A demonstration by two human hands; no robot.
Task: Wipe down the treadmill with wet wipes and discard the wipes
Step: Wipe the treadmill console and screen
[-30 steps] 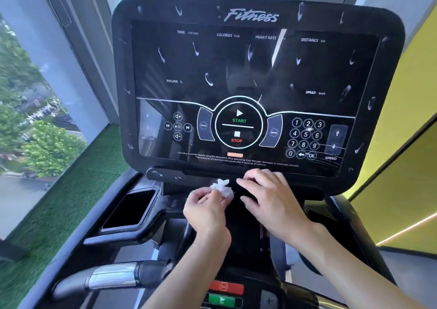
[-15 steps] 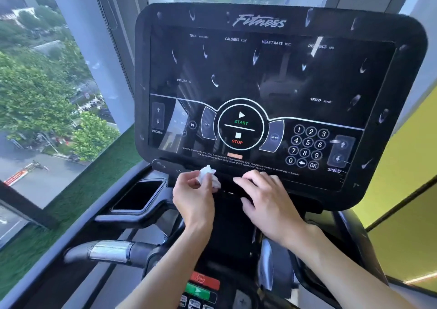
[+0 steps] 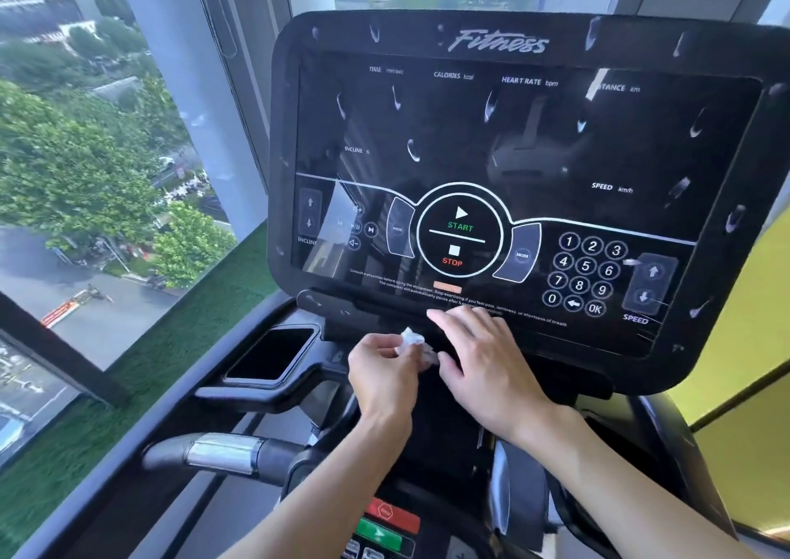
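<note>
Head cam has the wet wipe [image 3: 411,339] balled up small and white, pinched in the fingertips of your left hand [image 3: 380,376], right in front of the ledge [image 3: 363,309] under the treadmill's console [image 3: 498,42]. My guess is you've got it bunched like that so you can shake it out or refold it before going at the screen.

Your right hand [image 3: 483,366] is flat and relaxed, fingers straight, lying on that ledge just beside the wipe and gripping nothing. Whether its thumb actually touches the wipe, can't tell.

Console is covered in streaky droplets [image 3: 412,150], so I'd say the screen isn't wiped yet. Off to the left you've got a dark tray [image 3: 273,355] and a silver-wrapped handlebar [image 3: 222,453], with a window [image 3: 107,173] beyond.

Most of the wipe is buried behind your left fingers, the console's right edge is cut off, and no bin shows anywhere in shot.
</note>
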